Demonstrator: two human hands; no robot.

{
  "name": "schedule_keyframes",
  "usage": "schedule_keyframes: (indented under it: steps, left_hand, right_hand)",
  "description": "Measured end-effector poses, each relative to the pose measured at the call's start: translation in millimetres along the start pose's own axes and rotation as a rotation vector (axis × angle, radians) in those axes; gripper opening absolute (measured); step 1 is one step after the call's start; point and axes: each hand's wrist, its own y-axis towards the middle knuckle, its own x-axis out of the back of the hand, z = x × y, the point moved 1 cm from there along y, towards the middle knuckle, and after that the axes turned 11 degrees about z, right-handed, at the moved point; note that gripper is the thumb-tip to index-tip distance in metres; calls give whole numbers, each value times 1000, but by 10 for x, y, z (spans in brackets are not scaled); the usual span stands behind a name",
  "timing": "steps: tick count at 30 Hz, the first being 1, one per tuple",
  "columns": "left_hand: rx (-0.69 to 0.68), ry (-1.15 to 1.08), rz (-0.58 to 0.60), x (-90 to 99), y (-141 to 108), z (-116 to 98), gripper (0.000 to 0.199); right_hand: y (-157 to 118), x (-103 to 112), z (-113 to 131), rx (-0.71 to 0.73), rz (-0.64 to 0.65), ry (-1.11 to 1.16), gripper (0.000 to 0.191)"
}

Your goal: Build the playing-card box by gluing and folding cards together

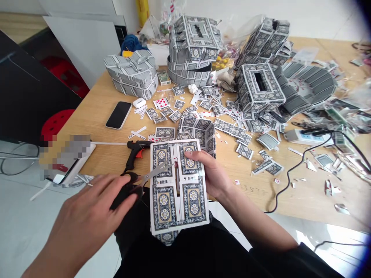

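My left hand (89,204) is closed on the dark handles of a pair of scissors (153,172). The metal blades lie over the upper left of a piece built from patterned playing cards (193,200), their tips close to the narrow slot down its middle. My right hand (214,173) grips that card piece by its right edge, thumb on top and fingers hidden beneath. Just behind it on the table stands an open box made of cards (203,133). A black hot glue gun (133,153) with an orange trigger lies left of the card piece.
Cut card scraps (166,112) litter the wooden table (101,112). A phone (118,115) and a white earbud case (139,102) lie at left. Card-built boxes (261,87), a card basket (133,73) and a stacked card model (197,38) stand behind. A power strip (308,137) with black cables sits right.
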Motion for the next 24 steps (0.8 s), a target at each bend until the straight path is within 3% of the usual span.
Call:
schedule_keyframes:
  steps: [4,7,18,24]
  left_hand:
    - [-177,286,22,93,62,92,29]
    - [-208,364,26,149,86,111,28]
    - [-296,392,89,144,227,117,44]
    - [-338,399,89,151,252,88,44]
  right_hand:
    - [-33,-40,4,-30,56,-16,31]
    - [-56,-68,11,-50,70,-31,33]
    - [-56,-70,-4,-86,96,-39,32]
    - [-49,-82,-16,-70,85,-64,31]
